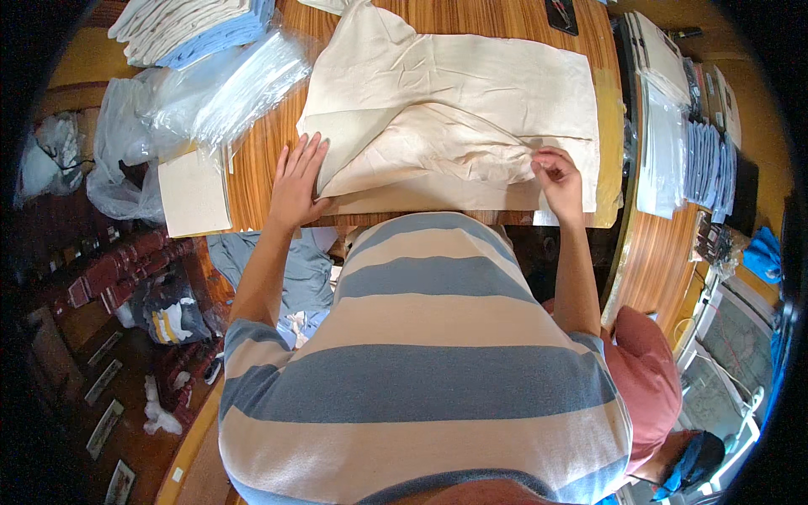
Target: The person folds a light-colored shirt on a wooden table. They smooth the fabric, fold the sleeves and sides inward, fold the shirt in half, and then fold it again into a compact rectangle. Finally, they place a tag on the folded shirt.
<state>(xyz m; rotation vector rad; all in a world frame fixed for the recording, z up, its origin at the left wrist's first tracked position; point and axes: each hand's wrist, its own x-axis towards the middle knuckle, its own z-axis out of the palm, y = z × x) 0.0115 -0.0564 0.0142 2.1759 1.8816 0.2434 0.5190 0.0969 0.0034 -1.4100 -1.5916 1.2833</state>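
Note:
A cream-coloured cloth garment [497,76] lies spread across the wooden table in front of me, with one part folded over toward me. That folded part [446,143] is wrinkled along its length. At its left end my left hand [298,185] rests flat, fingers spread, on the garment's edge and the table. My right hand [557,178] pinches the cloth at the right end of the folded part between thumb and fingers. What kind of garment it is, I cannot tell for certain.
Clear plastic bags [252,84] and a stack of folded cream and blue clothes [198,34] lie at the far left. A beige board [195,194] sits by the left edge. Packed garments [711,168] stand on the right. Another person's red sleeve [644,379] is close at my right.

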